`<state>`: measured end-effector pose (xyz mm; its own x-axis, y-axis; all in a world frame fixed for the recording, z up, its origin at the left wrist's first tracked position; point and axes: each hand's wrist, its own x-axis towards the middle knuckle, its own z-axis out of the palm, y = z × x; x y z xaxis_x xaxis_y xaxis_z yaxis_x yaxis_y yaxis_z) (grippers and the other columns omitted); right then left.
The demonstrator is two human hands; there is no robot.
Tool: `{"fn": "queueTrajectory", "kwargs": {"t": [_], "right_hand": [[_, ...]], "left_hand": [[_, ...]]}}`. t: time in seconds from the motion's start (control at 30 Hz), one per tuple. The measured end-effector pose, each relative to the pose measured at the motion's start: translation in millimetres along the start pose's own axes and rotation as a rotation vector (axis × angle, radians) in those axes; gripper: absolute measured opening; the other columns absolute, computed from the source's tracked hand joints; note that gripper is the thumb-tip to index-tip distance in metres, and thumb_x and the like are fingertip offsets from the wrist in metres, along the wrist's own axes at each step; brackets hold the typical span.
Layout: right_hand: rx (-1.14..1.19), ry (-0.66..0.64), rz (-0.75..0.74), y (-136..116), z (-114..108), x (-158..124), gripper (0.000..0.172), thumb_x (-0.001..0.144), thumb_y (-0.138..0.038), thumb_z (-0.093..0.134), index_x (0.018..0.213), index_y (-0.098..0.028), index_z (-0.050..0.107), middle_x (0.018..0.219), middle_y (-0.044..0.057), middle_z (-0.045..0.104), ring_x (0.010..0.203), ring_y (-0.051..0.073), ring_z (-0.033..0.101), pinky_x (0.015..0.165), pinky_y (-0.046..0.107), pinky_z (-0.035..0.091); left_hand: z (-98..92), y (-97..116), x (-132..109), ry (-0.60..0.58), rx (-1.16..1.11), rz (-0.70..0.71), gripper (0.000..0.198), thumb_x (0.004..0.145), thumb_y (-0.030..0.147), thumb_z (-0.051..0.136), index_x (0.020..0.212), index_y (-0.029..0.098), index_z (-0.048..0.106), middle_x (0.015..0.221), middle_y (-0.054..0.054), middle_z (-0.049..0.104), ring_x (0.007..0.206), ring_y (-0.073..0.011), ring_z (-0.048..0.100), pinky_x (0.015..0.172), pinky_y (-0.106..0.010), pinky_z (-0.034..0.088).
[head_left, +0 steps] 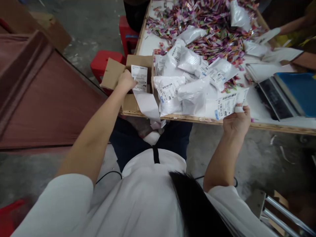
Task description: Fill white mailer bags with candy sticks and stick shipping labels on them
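Observation:
My left hand (126, 81) is closed on the edge of a printed shipping label (140, 77) at the open cardboard box (130, 102). From that label a white backing strip (148, 107) hangs over the table's front edge. My right hand (237, 121) pinches another white piece with a printed shipping label (225, 106) near the table edge; whether it is a loose label or a flat bag I cannot tell. Between my hands lies a pile of stuffed white mailer bags (170, 95), several with barcode labels facing up.
Small purple-pink packets (204, 19) are heaped across the table (145, 46). At the right, a co-worker's gloved hands (268, 36) are beside a white bag; a blue tray (296, 92) lies nearer. Red stools (106, 61) stand left of the box, with a brownish-red cover (49, 95) beyond.

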<state>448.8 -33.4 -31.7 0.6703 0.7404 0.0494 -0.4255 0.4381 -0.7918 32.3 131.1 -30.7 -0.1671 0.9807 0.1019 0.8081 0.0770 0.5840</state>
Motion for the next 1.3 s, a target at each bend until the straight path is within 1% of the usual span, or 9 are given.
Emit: {"fn": "queueTrajectory", "kwargs": {"t": [0.2,0.37,0.47,0.6,0.7,0.8,0.97,1.17,1.3], "right_hand": [[-0.118,0.112,0.005,10,-13,12,0.025,0.079,-0.006,0.06,0.077,-0.026,0.045,0.086,-0.001,0.069,0.07,0.011,0.069,0.063,0.025,0.053],[-0.219,0.216,0.025,25,-20,16,0.042,0.065,-0.015,0.072,0.091,-0.026,0.041,0.07,-0.01,0.055,0.043,0.005,0.046,0.041,0.015,0.035],[-0.287,0.161,0.017,50,-2,15,0.069,0.066,-0.025,0.073,0.124,-0.025,0.037,0.082,-0.006,0.059,0.05,0.006,0.052,0.046,0.017,0.041],[-0.633,0.035,-0.051,86,31,13,0.087,0.07,-0.032,0.068,0.142,-0.014,0.023,0.108,0.012,0.06,0.092,0.02,0.065,0.077,0.034,0.056],[-1.074,0.068,-0.214,98,40,7,0.091,0.071,-0.038,0.07,0.143,-0.006,0.026,0.131,0.029,0.047,0.123,0.036,0.05,0.099,0.054,0.045],[-1.332,0.077,-0.46,102,42,-6,0.085,0.079,-0.043,0.063,0.147,-0.006,0.028,0.145,0.031,0.033,0.138,0.042,0.03,0.109,0.063,0.029],[-1.612,-0.478,-0.474,120,64,-30,0.066,0.087,-0.041,0.057,0.146,-0.015,0.041,0.154,0.023,0.031,0.142,0.041,0.026,0.114,0.062,0.018],[-1.641,-0.58,-0.396,130,66,-30,0.069,0.088,-0.043,0.058,0.149,-0.017,0.04,0.156,0.023,0.03,0.142,0.042,0.027,0.114,0.064,0.014],[-1.266,-0.56,-0.488,106,52,-4,0.061,0.088,-0.044,0.054,0.14,-0.014,0.046,0.142,0.023,0.047,0.134,0.035,0.042,0.11,0.056,0.033]], "left_hand": [[-52.2,41,-43,-0.055,0.089,0.006,0.064,0.076,0.015,0.076,0.129,0.0,0.042,0.132,-0.026,0.053,0.131,-0.0406,0.048,0.107,-0.052,0.036],[-82.9,54,-102,0.224,-0.168,0.29,0.052,0.084,0.025,0.067,0.13,0.01,0.049,0.117,-0.011,0.064,0.107,-0.0251,0.063,0.096,-0.039,0.045],[-53.0,65,-133,0.09,-0.397,0.376,0.03,0.086,0.033,0.064,0.111,0.019,0.06,0.099,-0.006,0.068,0.087,-0.0208,0.066,0.077,-0.031,0.052],[21.2,89,-152,-0.12,-0.452,0.426,0.039,0.081,0.034,0.066,0.115,0.02,0.056,0.115,-0.012,0.062,0.105,-0.0279,0.063,0.085,-0.04,0.054],[69.0,95,-153,0.069,-0.384,0.373,0.058,0.077,0.031,0.067,0.128,0.013,0.046,0.131,-0.023,0.049,0.13,-0.0373,0.046,0.106,-0.053,0.041],[98.2,87,-152,0.186,-0.304,0.3,0.072,0.08,0.035,0.066,0.138,0.008,0.033,0.143,-0.028,0.034,0.142,-0.0416,0.03,0.116,-0.059,0.026],[119.6,75,-151,0.163,-0.314,0.272,0.086,0.081,0.038,0.067,0.146,0.011,0.017,0.154,-0.03,0.013,0.149,-0.0422,0.013,0.119,-0.059,0.019],[135.3,67,-136,0.161,-0.36,0.178,0.095,0.081,0.042,0.066,0.148,0.008,0.009,0.151,-0.032,0.019,0.146,-0.0448,0.017,0.117,-0.062,0.02],[117.6,80,-145,0.156,-0.37,0.211,0.095,0.08,0.04,0.067,0.151,0.016,0.009,0.153,-0.028,0.019,0.148,-0.0432,0.016,0.118,-0.063,0.02]]}}
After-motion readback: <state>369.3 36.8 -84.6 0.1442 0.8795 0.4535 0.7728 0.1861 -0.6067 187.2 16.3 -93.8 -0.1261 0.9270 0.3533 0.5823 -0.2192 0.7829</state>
